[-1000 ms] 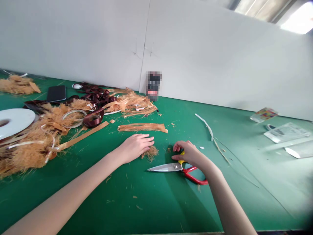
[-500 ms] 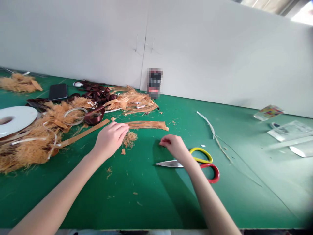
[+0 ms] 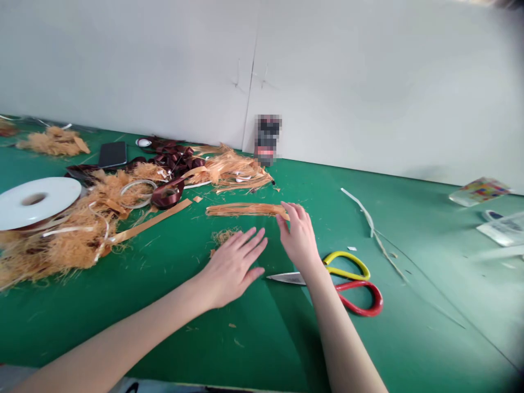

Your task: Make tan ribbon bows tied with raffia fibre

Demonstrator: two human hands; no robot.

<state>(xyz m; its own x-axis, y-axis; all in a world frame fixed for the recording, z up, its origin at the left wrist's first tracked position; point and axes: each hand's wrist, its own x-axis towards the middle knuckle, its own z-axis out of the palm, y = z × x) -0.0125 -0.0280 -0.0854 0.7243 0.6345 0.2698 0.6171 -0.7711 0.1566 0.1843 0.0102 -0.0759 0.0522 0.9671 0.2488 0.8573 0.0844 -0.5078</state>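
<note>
Fibre strip lies mid-bench, right hand's fingers on its right end, left hand in front, just beside a loose tuft. Scissors sit under the right forearm. Ribbon spool and fibre heap lie left, phone behind them, wall panel behind everything.

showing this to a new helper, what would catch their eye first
The big heap of frayed orange-tan fibre on the left of the green table stands out first, with a white spool at its edge. Right of centre, scissors with yellow and red handles lie beside the right hand, which touches a fringed fibre strip.
</note>
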